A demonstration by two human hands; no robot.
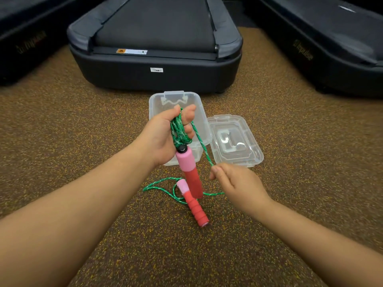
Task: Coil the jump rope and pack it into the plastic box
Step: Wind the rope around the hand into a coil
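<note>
The left hand [163,137] is holding green rope [179,129] coils above the open plastic box [199,121], with one pink-red handle [189,172] hanging below it. The right hand [234,183] is pinching the loose strand. The second handle [193,204] is lying on the floor [83,141], the lid [234,139] beside the box.

The left hand [163,135] held coils of green rope [179,129] with one pink-red handle [189,172] hanging below, over the open plastic box [199,119]; the right hand [234,183] pinched the rope's strand, the second handle [193,204] lying on the speckled floor [83,131] and the lid [234,139] beside the box
</note>
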